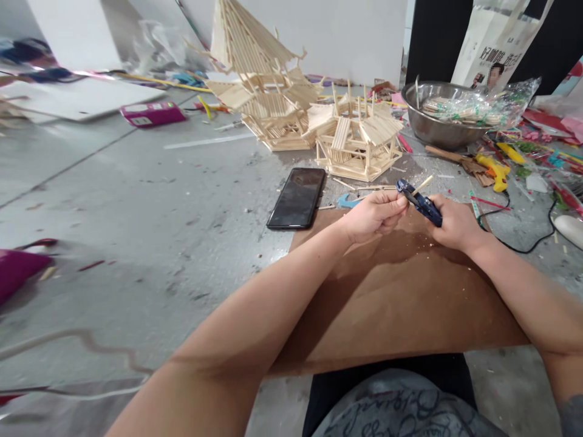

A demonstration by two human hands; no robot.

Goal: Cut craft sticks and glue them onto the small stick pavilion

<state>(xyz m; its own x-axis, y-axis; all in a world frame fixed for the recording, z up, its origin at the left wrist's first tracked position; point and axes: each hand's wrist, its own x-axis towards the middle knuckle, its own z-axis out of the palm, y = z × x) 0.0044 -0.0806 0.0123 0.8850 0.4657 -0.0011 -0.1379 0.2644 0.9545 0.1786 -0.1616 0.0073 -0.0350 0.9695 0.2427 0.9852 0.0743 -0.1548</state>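
Note:
My right hand is wrapped round a dark blue cutting tool, whose head points up and left. Between the fingertips of my left hand is the lower end of a thin wooden stick, which crosses the tool's jaws and sticks out up and right. Both hands are above a brown sheet. Behind them stands a low stick-built structure, and left of it a taller one with a pointed roof.
A black phone lies left of my hands, beside a light blue piece. At the back right are a metal bowl of sticks and plastic, a yellow glue gun with a black cord, and scattered scraps. A purple pack lies back left.

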